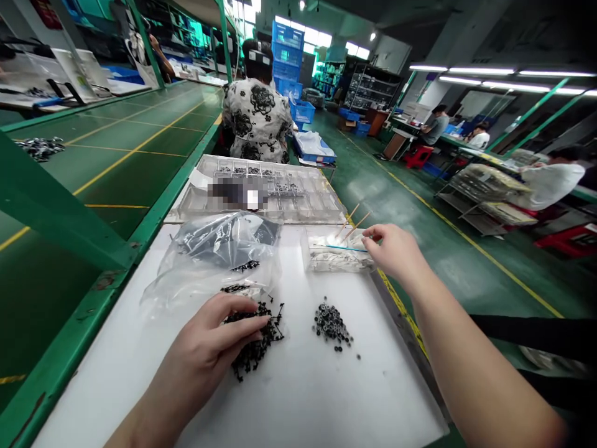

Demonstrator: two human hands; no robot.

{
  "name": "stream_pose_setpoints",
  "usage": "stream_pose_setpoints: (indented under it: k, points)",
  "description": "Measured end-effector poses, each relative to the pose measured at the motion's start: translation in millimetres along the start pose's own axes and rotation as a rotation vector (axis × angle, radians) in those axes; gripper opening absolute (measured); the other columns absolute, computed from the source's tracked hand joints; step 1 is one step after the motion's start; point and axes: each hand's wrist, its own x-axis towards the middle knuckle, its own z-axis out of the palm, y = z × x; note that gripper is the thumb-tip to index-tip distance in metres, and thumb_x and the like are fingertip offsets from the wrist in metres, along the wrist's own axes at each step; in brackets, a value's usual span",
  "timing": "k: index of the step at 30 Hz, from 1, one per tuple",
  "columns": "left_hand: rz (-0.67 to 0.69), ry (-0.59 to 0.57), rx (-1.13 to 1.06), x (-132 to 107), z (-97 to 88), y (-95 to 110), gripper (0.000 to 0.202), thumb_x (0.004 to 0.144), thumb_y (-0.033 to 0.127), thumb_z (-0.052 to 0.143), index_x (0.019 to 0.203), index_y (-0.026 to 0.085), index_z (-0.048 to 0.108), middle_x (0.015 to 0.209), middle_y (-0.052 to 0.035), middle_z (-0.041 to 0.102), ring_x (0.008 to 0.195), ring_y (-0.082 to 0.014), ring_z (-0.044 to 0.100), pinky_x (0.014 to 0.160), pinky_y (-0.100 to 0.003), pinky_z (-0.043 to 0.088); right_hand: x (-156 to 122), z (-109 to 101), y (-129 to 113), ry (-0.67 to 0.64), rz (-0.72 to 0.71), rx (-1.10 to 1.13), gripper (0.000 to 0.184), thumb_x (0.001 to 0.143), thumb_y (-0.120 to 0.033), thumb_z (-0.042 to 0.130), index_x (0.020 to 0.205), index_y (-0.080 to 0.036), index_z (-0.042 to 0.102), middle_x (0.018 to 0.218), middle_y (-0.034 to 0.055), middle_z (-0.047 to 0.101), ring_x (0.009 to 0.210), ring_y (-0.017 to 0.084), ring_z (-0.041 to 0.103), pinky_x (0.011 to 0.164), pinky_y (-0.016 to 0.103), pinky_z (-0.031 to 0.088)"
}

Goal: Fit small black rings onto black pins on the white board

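Note:
My left hand [209, 345] reaches over a pile of small black parts with stems [261, 354], its fingers stretched out and partly covering the pile. At the right, my right hand [394, 249] has its fingertips pinched at the end of a thin blue stick [346, 248]. That stick lies across a clear plastic box [338, 264] holding white, crumpled material. Two thin wooden sticks [357, 225] rise from the box at a slant. Between my hands, nearer to me, lies a heap of small black rings [331, 322].
A clear plastic bag [219, 249] lies behind the left pile. Beyond it stands a compartment tray [308, 202] with small parts and a blurred-out patch. A green frame [107, 317] edges the table's left. A person in a patterned shirt [256, 118] sits ahead.

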Motion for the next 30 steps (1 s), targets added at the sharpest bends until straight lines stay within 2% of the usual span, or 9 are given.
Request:
stream_pose_setpoints:
  k: [2, 4, 7, 9, 11, 15, 20, 26, 30]
  points:
    - [-0.038, -0.015, -0.125, -1.6, -10.7, 7.6, 0.034, 0.108, 0.017, 0.069, 0.13, 0.036, 0.085, 0.118, -0.0047, 0.082, 0.102, -0.0202, 0.079, 0.083, -0.025, 0.065, 8.3, -3.4, 4.7, -0.072, -0.04, -0.049, 0.025, 0.1, -0.029, 0.062, 0.107, -0.021, 0.085, 0.113, 0.0137, 0.08, 0.1, 0.03, 0.075, 0.085, 0.038, 0.051]
    - [-0.125, 0.02, -0.182, -1.4, -14.5, 12.6, 0.033, 0.106, 0.017, 0.072, 0.13, 0.037, 0.086, 0.114, -0.0033, 0.085, 0.097, -0.0198, 0.082, 0.083, -0.024, 0.065, 14.0, -3.1, 4.7, -0.162, -0.101, -0.092, 0.024, 0.1, -0.033, 0.066, 0.107, -0.024, 0.087, 0.115, 0.0124, 0.08, 0.104, 0.031, 0.074, 0.087, 0.039, 0.052]
    - [-0.445, 0.107, -0.288, 2.7, -7.6, 16.7, 0.02, 0.104, 0.035, 0.078, 0.123, 0.032, 0.087, 0.102, -0.0035, 0.088, 0.089, -0.0209, 0.082, 0.079, -0.026, 0.066, 23.5, 0.2, -0.2, -0.272, -0.147, -0.162, 0.018, 0.096, -0.033, 0.073, 0.097, -0.024, 0.088, 0.112, 0.0138, 0.08, 0.106, 0.034, 0.074, 0.086, 0.041, 0.052]
    - [-0.669, 0.107, -0.467, 6.6, -0.4, 18.5, 0.025, 0.1, 0.044, 0.082, 0.118, 0.027, 0.082, 0.09, -0.004, 0.087, 0.079, -0.0204, 0.081, 0.069, -0.025, 0.064, 28.6, 1.5, -2.9, -0.321, -0.151, -0.196, 0.017, 0.095, -0.033, 0.074, 0.09, -0.023, 0.086, 0.108, 0.0147, 0.08, 0.103, 0.034, 0.074, 0.083, 0.041, 0.051]
    - [-0.775, 0.079, -0.626, 10.2, 4.5, 20.0, 0.029, 0.096, 0.047, 0.086, 0.109, 0.023, 0.077, 0.085, -0.0046, 0.085, 0.077, -0.0197, 0.081, 0.067, -0.023, 0.062, 30.8, 1.8, -3.8, -0.366, -0.157, -0.205, 0.019, 0.097, -0.036, 0.072, 0.089, -0.023, 0.084, 0.107, 0.0133, 0.082, 0.1, 0.033, 0.074, 0.081, 0.04, 0.05]
    - [-0.813, 0.044, -0.754, 12.5, 6.7, 22.4, 0.026, 0.092, 0.043, 0.09, 0.097, 0.02, 0.078, 0.086, -0.0062, 0.085, 0.076, -0.0173, 0.078, 0.067, -0.021, 0.061, 28.1, 2.0, -1.5, -0.444, -0.149, -0.195, 0.016, 0.094, -0.039, 0.077, 0.089, -0.025, 0.082, 0.1, 0.008, 0.084, 0.092, 0.029, 0.075, 0.074, 0.037, 0.048]
    - [-0.817, 0.059, -0.819, 7.1, 8.4, 19.3, 0.017, 0.095, 0.038, 0.087, 0.102, 0.022, 0.086, 0.093, -0.0057, 0.086, 0.078, -0.0178, 0.08, 0.067, -0.022, 0.064, 27.0, 5.4, -0.1, -0.483, -0.141, -0.156, 0.011, 0.091, -0.034, 0.077, 0.084, -0.027, 0.081, 0.091, 0.0042, 0.084, 0.084, 0.025, 0.074, 0.07, 0.035, 0.046]
    - [-0.768, 0.028, -0.818, 6.0, 9.0, 16.5, 0.016, 0.098, 0.033, 0.083, 0.109, 0.023, 0.089, 0.092, -0.0057, 0.086, 0.079, -0.0176, 0.08, 0.069, -0.022, 0.064, 27.8, 7.6, -2.9, -0.467, -0.156, -0.059, 0.015, 0.088, -0.025, 0.077, 0.073, -0.026, 0.076, 0.077, 0.0024, 0.078, 0.074, 0.022, 0.069, 0.068, 0.034, 0.043]
    - [-0.766, 0.04, -0.857, 7.8, 6.2, 20.4, 0.019, 0.099, 0.037, 0.085, 0.112, 0.024, 0.082, 0.09, -0.0032, 0.083, 0.08, -0.0173, 0.081, 0.075, -0.023, 0.066, 20.7, -9.1, -0.8, -0.394, -0.145, 0.042, 0.017, 0.092, -0.032, 0.074, 0.076, -0.024, 0.073, 0.075, 0.0011, 0.073, 0.068, 0.019, 0.062, 0.066, 0.033, 0.042]
